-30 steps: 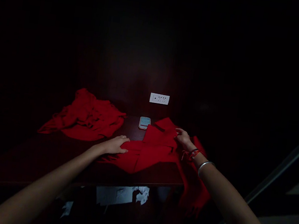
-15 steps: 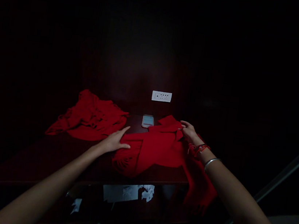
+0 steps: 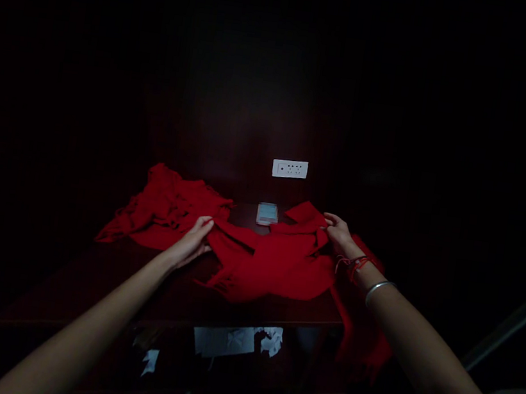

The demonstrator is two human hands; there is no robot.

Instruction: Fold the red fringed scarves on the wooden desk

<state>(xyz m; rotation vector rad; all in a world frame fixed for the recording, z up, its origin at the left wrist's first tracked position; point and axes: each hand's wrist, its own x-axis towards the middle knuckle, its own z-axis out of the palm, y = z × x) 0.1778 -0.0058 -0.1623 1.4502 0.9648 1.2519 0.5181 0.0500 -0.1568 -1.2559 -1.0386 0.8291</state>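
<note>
Papers [image 3: 224,342] inside recess [image 3: 239,381] under tabletop [image 3: 101,282]; left hand [image 3: 194,239] pinching red cloth [image 3: 283,267].

I watched through a single camera on the person's head, placed above the desk [image 3: 181,306] and facing forward and down at the wall [image 3: 244,117] that carried the white socket plate [image 3: 290,169]. The plate sat just above and right of my picture's centre. Both forearms [image 3: 94,323] rose from the bottom edge, so I looked along them from behind; the left hand [image 3: 193,239] and right hand [image 3: 337,231], below the plate, were nearer me than it was. Far out from the plate, the darkness seemed to hide the view's limits.
</note>
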